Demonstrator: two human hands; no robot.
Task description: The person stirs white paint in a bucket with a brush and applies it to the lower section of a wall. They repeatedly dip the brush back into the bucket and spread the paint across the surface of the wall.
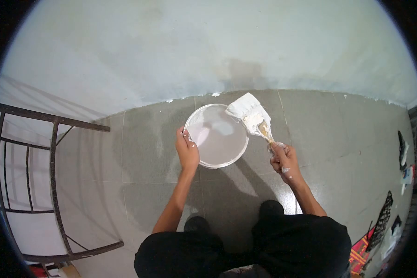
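Note:
My left hand [187,148] grips the left rim of a round paint bucket [214,165], its thumb near the upper edge and its fingers at the outside. Whitish, pale liquid paint [217,143] shows inside. In my right hand [286,163] is the handle of a wide paintbrush [249,110], its bristles thickly coated in white. The brush head is at the bucket's upper right rim and overlaps it in view; whether they touch I cannot tell. White smears mark the fingers of both hands.
A pale wall [208,46] rises ahead, meeting the grey tiled floor [319,134]. A dark metal frame [55,176] stands at the left. Along the right edge lie a patterned dark strip [381,220] and a red-and-yellow item [359,250]. My dark shoes [270,208] are below the bucket.

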